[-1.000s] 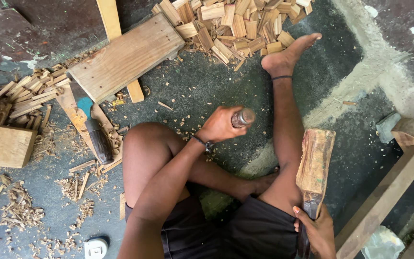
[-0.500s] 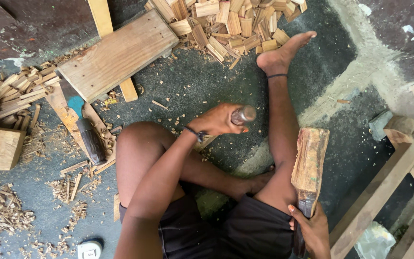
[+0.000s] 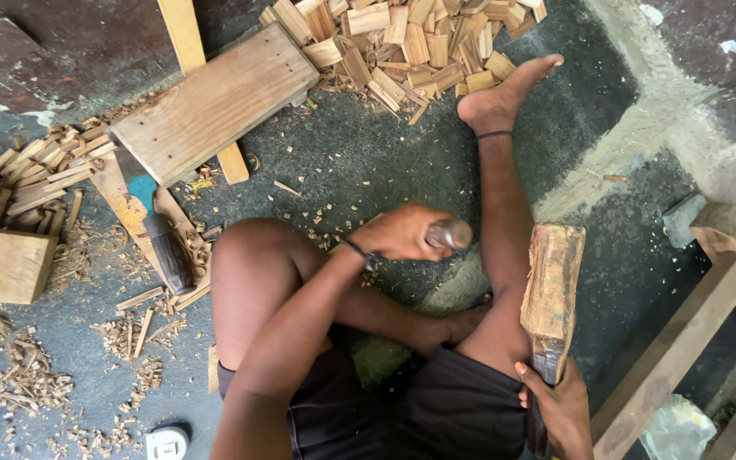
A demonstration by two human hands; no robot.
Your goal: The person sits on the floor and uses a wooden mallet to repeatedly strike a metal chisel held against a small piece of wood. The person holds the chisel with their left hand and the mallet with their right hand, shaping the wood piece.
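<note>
Nearest to you, your right hand [image 3: 560,400] grips the lower end of a heavy wooden mallet [image 3: 551,294], fingers wrapped fully round it; the mallet stands upright just beside your right thigh, its head raised and striking nothing. Slightly further out, your left hand [image 3: 398,234] is closed tight round the rounded handle of a chisel [image 3: 451,234], held above the floor between your bent left knee and your outstretched right leg; the blade is hidden, so you cannot tell what it bears on, and no workpiece shows under it. To your left, a dark-handled tool [image 3: 166,255] lies on a flat offcut amid shavings [image 3: 36,379], with a square wooden block [image 3: 6,266] near it and a small white object [image 3: 166,443] on the floor [image 3: 359,162]. Further off, a low wooden bench [image 3: 215,102] lies well apart from both hands. Farthest, beyond your right foot [image 3: 504,94], a heap of split wooden pieces [image 3: 402,43] is piled; a smaller bundle of thin strips [image 3: 44,166] lies at the left. Judged from these heaps, much wood is already split, while both tools in hand suggest cutting is unfinished
</note>
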